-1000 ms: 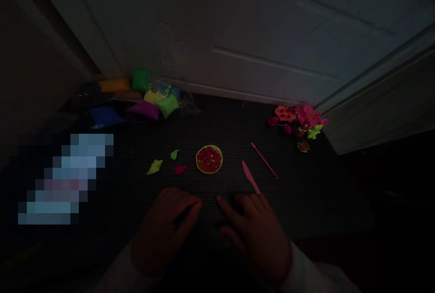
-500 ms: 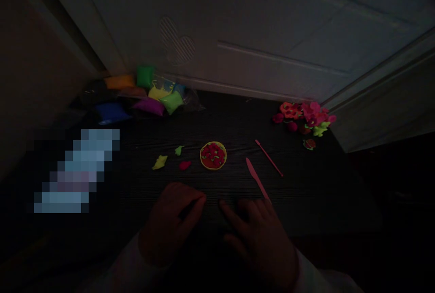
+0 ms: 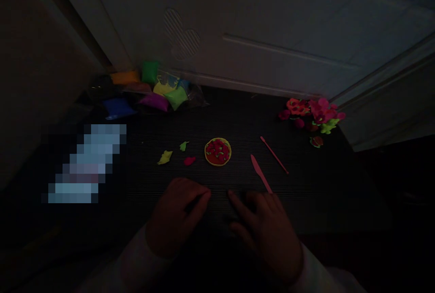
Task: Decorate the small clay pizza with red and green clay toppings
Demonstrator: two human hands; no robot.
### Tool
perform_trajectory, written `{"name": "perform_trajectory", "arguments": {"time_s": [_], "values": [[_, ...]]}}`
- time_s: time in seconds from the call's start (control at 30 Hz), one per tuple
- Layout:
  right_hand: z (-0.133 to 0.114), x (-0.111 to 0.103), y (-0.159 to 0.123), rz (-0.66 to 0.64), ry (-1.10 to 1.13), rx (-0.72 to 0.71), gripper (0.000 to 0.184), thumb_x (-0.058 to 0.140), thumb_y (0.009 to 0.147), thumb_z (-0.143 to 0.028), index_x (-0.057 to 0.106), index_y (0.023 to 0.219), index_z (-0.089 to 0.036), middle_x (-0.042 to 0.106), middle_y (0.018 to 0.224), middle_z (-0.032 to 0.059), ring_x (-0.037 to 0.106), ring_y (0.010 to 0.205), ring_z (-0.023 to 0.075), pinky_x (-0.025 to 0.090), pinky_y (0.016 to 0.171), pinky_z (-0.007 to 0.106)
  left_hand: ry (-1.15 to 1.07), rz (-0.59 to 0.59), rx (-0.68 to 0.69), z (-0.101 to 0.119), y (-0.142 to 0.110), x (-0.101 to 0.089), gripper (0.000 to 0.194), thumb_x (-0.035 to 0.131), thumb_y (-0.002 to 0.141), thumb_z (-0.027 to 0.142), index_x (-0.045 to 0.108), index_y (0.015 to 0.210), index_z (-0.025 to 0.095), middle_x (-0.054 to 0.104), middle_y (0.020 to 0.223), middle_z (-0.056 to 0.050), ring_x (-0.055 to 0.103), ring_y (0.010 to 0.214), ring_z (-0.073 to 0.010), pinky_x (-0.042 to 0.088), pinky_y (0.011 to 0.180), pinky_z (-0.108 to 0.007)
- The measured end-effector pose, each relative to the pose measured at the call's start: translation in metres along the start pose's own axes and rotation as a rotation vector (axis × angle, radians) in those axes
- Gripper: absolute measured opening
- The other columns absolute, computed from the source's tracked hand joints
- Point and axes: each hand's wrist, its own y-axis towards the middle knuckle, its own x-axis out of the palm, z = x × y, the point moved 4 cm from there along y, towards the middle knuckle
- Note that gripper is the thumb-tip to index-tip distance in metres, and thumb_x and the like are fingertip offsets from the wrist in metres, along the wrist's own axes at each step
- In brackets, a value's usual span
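Observation:
My left hand (image 3: 180, 216) is closed on the dark table, thumb and forefinger pressed together; anything between them is too small or dark to make out. My right hand (image 3: 268, 234) rests palm down with fingers apart, holding nothing visible. Its knuckles hide the lower end of a pink plastic clay knife (image 3: 260, 173). Beyond the hands lies a small round clay pizza-like disc (image 3: 218, 158) with a yellow rim and red and green bits on top. To its left are pieces of yellow clay (image 3: 165, 157), green clay (image 3: 184, 146) and red clay (image 3: 189, 161).
A thin pink stick tool (image 3: 274, 155) lies right of the knife. Colourful clay packets (image 3: 154, 101) sit at the back left. Clay flowers (image 3: 322, 111) are heaped back right, with a small clay piece (image 3: 316, 142) nearby. A pixelated bright patch (image 3: 88, 161) covers something left.
The view has shifted slightly, so everything appears a little further right and higher. Both hands keep nearly the same pose, and the clay pieces and tools stay where they were on the table.

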Motion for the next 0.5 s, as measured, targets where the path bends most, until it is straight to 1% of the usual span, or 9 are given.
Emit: {"name": "perform_trajectory", "arguments": {"time_s": [0.07, 0.17, 0.3, 0.33, 0.5], "values": [[0.002, 0.0, 0.001, 0.005, -0.004, 0.024, 0.046, 0.054, 0.075, -0.043, 0.048, 0.119, -0.028, 0.055, 0.088, 0.006, 0.048, 0.077, 0.0203, 0.037, 0.069, 0.036, -0.002, -0.002, -0.001, 0.0, -0.001, 0.0, 0.011, 0.05, 0.078, 0.018, 0.06, 0.08, 0.016, 0.065, 0.072, -0.001, 0.059, 0.069, -0.0132, 0.046, 0.066, -0.027], [0.002, 0.002, -0.001, 0.005, 0.044, -0.011, 0.047, 0.053, 0.076, -0.041, 0.046, 0.121, -0.027, 0.055, 0.088, 0.006, 0.048, 0.077, 0.02, 0.039, 0.07, 0.038, -0.007, -0.008, -0.007, -0.001, -0.001, 0.001, 0.011, 0.05, 0.078, 0.017, 0.06, 0.08, 0.015, 0.065, 0.073, -0.002, 0.059, 0.07, -0.0132, 0.045, 0.066, -0.027], [0.005, 0.001, -0.004, 0.054, 0.105, -0.008, 0.049, 0.048, 0.081, -0.035, 0.041, 0.125, -0.017, 0.052, 0.09, 0.0094, 0.047, 0.079, 0.0201, 0.041, 0.069, 0.037, -0.012, -0.014, -0.005, 0.0, 0.0, 0.002, 0.011, 0.05, 0.078, 0.017, 0.061, 0.08, 0.014, 0.065, 0.073, -0.002, 0.058, 0.071, -0.0134, 0.045, 0.067, -0.028], [0.007, 0.001, -0.005, 0.067, 0.112, 0.0, 0.048, 0.047, 0.082, -0.033, 0.04, 0.126, -0.016, 0.052, 0.091, 0.0097, 0.047, 0.079, 0.0198, 0.041, 0.068, 0.036, -0.014, -0.014, -0.004, 0.0, 0.0, 0.002, 0.011, 0.05, 0.078, 0.017, 0.061, 0.08, 0.014, 0.065, 0.073, -0.002, 0.058, 0.07, -0.0134, 0.045, 0.067, -0.028], [0.019, -0.003, -0.006, 0.156, 0.137, 0.021, 0.039, 0.043, 0.084, -0.027, 0.044, 0.122, -0.018, 0.053, 0.088, 0.0078, 0.048, 0.078, 0.018, 0.042, 0.066, 0.034, -0.018, -0.009, -0.018, -0.001, 0.0, 0.002, 0.011, 0.05, 0.079, 0.017, 0.06, 0.08, 0.014, 0.065, 0.073, -0.002, 0.058, 0.069, -0.013, 0.044, 0.066, -0.028]]}}
